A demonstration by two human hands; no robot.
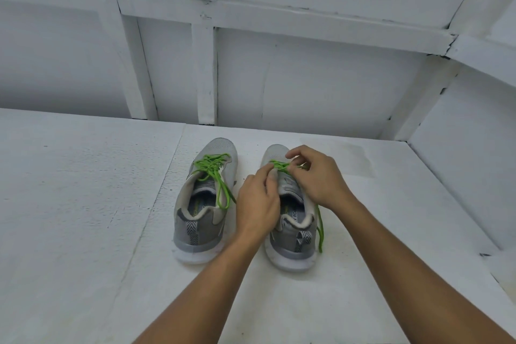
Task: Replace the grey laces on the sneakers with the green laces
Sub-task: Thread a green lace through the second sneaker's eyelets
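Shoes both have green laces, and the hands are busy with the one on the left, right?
Not quite. Both do have green laces, but the left hand and right hand are at the right shoe, not the left shoe. The head view shows it.

Grey sneakers [220, 148] of matt mesh cloth, soles [192, 255] white and rubbery. The green laces [212, 166] I pinch are woven cord; the tabletop [83, 204] is white-painted, matt, faintly rough.
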